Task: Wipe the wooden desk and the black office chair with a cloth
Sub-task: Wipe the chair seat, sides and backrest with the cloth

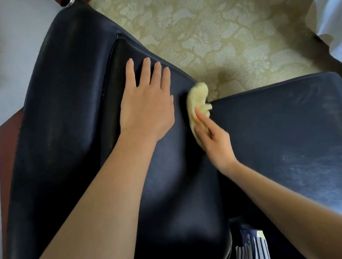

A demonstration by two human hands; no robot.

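The black office chair (76, 118) fills the centre and left of the frame. The left hand (146, 108) is laid flat on its backrest, fingers straight. The yellow cloth (197, 99) — just right of centre — is gripped by the right hand (215, 139) and pressed where backrest meets seat.

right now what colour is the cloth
Pale yellow cloth, clearest in the head view.
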